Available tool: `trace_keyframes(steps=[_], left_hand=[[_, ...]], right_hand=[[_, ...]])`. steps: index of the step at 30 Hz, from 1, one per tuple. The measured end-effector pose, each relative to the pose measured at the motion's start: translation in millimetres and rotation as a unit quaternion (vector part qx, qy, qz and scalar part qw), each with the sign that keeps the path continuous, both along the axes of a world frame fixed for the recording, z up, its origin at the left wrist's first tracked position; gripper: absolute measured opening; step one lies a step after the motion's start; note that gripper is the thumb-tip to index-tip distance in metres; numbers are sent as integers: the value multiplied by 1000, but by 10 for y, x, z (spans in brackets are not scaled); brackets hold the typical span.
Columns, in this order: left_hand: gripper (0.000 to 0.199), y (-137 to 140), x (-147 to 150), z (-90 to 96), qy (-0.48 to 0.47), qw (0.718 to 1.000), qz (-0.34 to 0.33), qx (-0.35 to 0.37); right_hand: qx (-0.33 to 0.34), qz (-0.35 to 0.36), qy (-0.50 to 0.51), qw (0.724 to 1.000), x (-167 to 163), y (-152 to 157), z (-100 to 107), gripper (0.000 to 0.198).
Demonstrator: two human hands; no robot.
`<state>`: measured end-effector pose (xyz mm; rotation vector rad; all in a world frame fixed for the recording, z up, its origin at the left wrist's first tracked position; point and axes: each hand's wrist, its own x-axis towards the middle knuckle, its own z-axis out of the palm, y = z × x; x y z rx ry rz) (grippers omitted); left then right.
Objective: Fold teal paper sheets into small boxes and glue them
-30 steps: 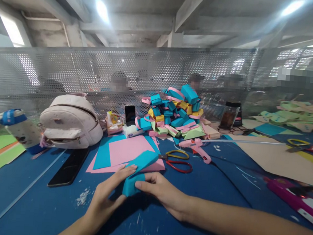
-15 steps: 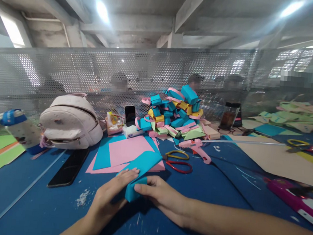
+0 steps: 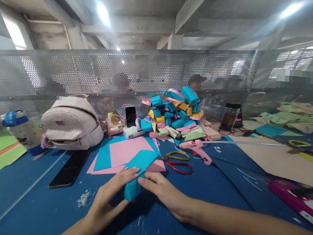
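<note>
My left hand (image 3: 110, 190), half curled, grips the blue paper (image 3: 143, 161); my right hand (image 3: 166, 194) pinches it. Squeezing too hard could crumple it!

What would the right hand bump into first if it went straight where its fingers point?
The blue paper, which the right hand is touching; just past that, probably the left hand, though depth is hard to judge.

Pale backpack (image 3: 75, 123) near blue-topped bottle (image 3: 26, 134) and flat phone (image 3: 69, 169)
</note>
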<state>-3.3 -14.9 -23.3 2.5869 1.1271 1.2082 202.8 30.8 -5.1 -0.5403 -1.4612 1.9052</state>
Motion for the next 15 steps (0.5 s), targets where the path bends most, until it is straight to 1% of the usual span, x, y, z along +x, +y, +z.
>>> trace_keyframes(steps=[2, 5, 8, 11, 13, 15], left_hand=[[59, -14, -12, 7, -2, 1000, -12, -18], [57, -25, -17, 21, -1, 999, -18, -34], [55, -31, 2, 39, 28, 999, -7, -23], [50, -43, 40, 41, 39, 999, 21, -15], [51, -52, 66, 21, -6, 997, 58, -43], [60, -51, 82, -15, -75, 989, 90, -93]], right_hand=[[8, -6, -24, 1000, 9, 2, 13, 39], [-19, -41, -56, 997, 12, 12, -5, 45], [-46, -103, -95, 989, 7, 33, -35, 52], [-40, -138, -127, 981, 3, 60, -48, 53], [-20, -141, -127, 982, 4, 77, -50, 53], [0, -132, -121, 984, 7, 85, -48, 52]])
